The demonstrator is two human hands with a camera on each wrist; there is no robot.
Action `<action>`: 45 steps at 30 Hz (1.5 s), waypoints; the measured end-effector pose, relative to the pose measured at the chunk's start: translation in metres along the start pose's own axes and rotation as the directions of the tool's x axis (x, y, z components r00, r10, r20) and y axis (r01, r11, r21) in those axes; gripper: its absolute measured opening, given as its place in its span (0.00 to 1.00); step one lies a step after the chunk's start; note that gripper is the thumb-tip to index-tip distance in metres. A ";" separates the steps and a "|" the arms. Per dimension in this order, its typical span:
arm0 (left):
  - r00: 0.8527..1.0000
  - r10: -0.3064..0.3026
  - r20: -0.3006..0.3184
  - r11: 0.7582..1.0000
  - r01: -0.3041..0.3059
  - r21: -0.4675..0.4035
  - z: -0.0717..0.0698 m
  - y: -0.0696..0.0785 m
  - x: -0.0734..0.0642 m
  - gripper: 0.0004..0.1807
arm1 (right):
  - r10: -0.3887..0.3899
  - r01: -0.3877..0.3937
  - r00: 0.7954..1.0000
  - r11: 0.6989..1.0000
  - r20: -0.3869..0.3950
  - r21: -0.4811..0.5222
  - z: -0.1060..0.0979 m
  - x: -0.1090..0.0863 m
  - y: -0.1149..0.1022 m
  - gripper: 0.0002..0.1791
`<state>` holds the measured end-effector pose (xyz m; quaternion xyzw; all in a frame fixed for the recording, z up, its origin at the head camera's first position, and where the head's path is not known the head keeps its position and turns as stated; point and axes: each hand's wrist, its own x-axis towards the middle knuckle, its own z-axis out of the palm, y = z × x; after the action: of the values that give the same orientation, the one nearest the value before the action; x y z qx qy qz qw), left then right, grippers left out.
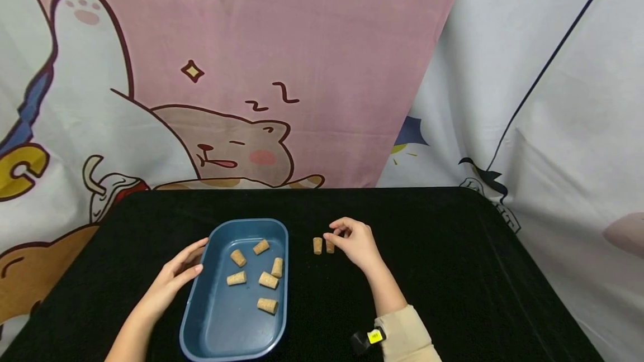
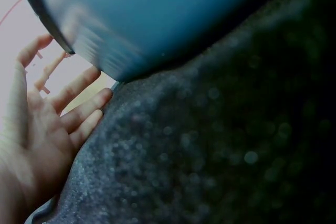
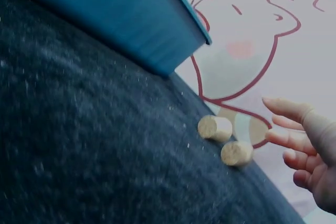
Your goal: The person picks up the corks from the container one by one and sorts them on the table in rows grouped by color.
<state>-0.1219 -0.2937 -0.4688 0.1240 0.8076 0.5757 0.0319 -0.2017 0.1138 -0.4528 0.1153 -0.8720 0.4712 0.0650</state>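
Note:
A blue rectangular tray (image 1: 221, 325) stands on the black cloth, with several corks (image 1: 236, 278) lying loose inside it. My left hand (image 1: 173, 274) is at the tray's left side, its fingertips at the rim. In the left wrist view, the fingers of that hand (image 2: 47, 135) are extended against the tray's outer wall (image 2: 152, 19). To the right of the tray, two corks (image 1: 317, 246) lie side by side on the cloth. My right hand (image 1: 356, 244) hovers just beside them. The right wrist view shows this hand (image 3: 310, 145) holding nothing, its fingers loosely bent and apart from the nearer cork (image 3: 237, 153).
The black cloth (image 1: 453, 284) covers the table top. Behind the far edge hangs a curtain (image 1: 347, 71) printed with cartoon animals. A small black device with a yellow label (image 1: 374, 336) sits at the right wrist, beside a beige sleeve (image 1: 408, 334).

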 end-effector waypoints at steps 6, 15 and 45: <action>1.000 0.007 0.000 1.000 -0.007 0.000 -0.001 0.002 -0.001 0.28 | -0.063 0.064 0.998 0.996 -0.012 0.059 0.000 -0.003 -0.015 0.12; 1.000 -0.002 -0.001 1.000 0.002 0.012 -0.002 0.004 -0.003 0.28 | -0.189 0.189 0.982 0.974 -0.009 0.125 0.004 -0.007 -0.040 0.14; 1.000 -0.018 -0.005 1.000 0.018 0.024 0.000 0.001 0.000 0.28 | -0.336 0.336 0.805 0.938 0.490 0.091 0.071 0.016 -0.107 0.20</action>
<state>-0.1213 -0.2935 -0.4677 0.1158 0.8157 0.5658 0.0334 -0.1895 -0.0041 -0.4017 0.3850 -0.8248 0.4063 -0.0796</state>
